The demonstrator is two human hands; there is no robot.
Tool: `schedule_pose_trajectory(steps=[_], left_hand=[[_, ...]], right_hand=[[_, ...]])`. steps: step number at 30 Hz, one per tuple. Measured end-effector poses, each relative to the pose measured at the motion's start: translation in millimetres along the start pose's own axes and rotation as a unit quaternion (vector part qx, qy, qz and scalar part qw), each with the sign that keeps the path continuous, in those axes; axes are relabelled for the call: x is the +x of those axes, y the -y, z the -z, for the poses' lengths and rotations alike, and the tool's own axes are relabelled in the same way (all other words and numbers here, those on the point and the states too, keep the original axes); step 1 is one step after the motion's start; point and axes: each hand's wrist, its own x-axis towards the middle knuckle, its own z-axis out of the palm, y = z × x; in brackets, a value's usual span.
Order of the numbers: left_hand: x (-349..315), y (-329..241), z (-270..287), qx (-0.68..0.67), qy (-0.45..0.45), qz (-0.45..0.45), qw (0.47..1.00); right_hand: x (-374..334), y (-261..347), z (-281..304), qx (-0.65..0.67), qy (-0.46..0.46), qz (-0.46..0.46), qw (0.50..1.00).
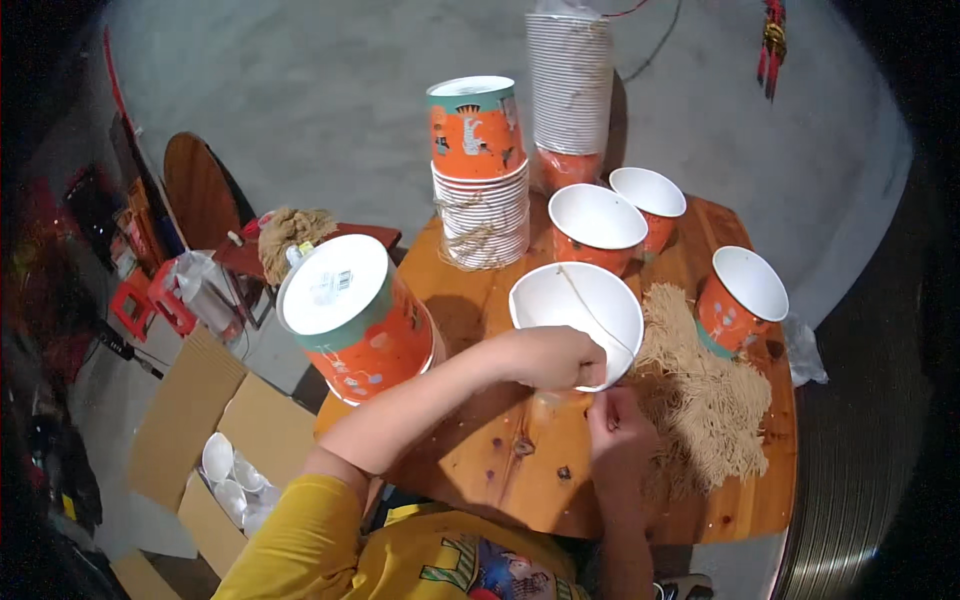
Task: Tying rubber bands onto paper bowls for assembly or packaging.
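A white-lined paper bucket [540, 300] stands tilted toward me near the middle of the wooden table. One thin tan strand [592, 308] runs across its inside from the far rim. My left hand [552, 357] is closed at the bucket's near rim, with its fingers curled over the edge. Just below it, my right hand [618, 428] is closed in a pinch under the rim; whatever it grips is too small to make out. A heap of tan strands [715, 425], like thin twine, lies to the right of my right hand.
More orange paper buckets stand around: a stack [480, 205] at the back, a tall wrapped stack [570, 90], upright ones [755, 285] at the right, and upside-down ones [375, 335] at the left. A cardboard box [265, 420] with white cups sits below on the left.
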Motion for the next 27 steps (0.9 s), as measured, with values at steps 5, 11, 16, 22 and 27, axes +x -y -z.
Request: schedule_pose_trajectory(steps=[5, 11, 16, 22, 27], left_hand=[[10, 1, 2, 0.019, 0.035, 0.003, 0.999], [8, 10, -12, 0.099, -0.213, -0.134, 0.963], [1, -2, -9, -0.122, -0.204, -0.035, 0.971], [4, -8, -3, -0.275, -0.133, 0.008, 0.952], [7, 2, -11, -0.266, -0.111, -0.014, 0.957]], right_hand=[[0, -3, 0, 0.031, -0.013, 0.020, 0.999], [6, -7, 8, -0.016, 0.027, 0.123, 0.992], [16, -9, 25, -0.064, 0.074, 0.216, 0.971], [38, -9, 34, -0.061, 0.076, 0.316, 0.944], [59, -3, 39, 0.036, 0.080, 0.304, 0.949]])
